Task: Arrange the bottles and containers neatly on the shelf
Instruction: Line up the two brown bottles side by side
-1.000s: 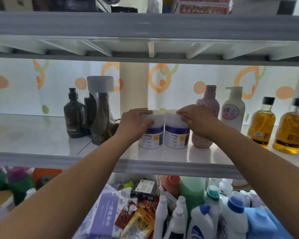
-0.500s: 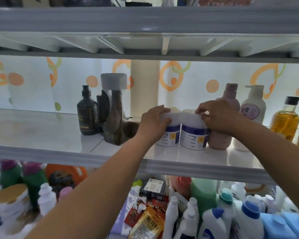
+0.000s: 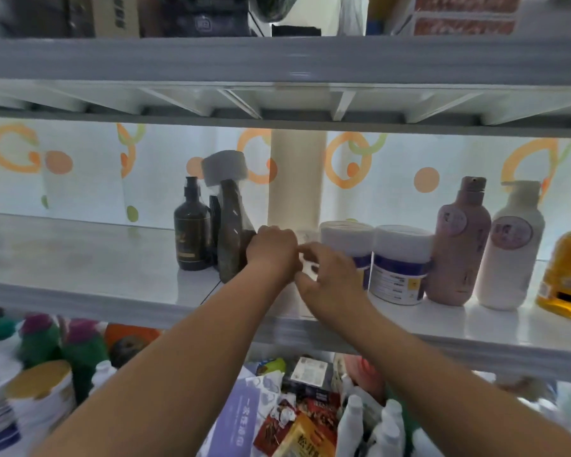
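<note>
1. Head view: my left hand (image 3: pixel 271 250) and right hand (image 3: pixel 327 278) meet on the middle shelf (image 3: pixel 89 258), in the gap between the dark refill pouch (image 3: pixel 233 232) and the two white tubs.

2. Between the hands there is something small and pale (image 3: pixel 305 258), blurred. I judge both hands are curled loosely round it, but I cannot tell whether the fingers have actually clamped on it or only touch it.

3. The two purple-banded tubs, left tub (image 3: pixel 346 245) and right tub (image 3: pixel 399 263), stand upright and touching, just beside the pink bottle (image 3: pixel 459 242). Next come the white pump bottle (image 3: pixel 508 249) and an amber bottle (image 3: pixel 567 275) at the frame edge. That reads as a tidy row built towards the right, like with like.

4. The dark pump bottle (image 3: pixel 192 235) and the pouch stand as a separate cluster on the left. The small item sits in the space between clusters, so I judge it is the next piece to be lined up.

5. Against half a second ago: both hands then rested on the tubs' lids, one hand per tub. Now they have let go and shifted left, and the tubs sit unattended. The view has also swung, pushing the bottle row rightwards in frame.

6. The lower shelf's clutter of white squeeze bottles (image 3: pixel 370 427) is untouched.
</note>
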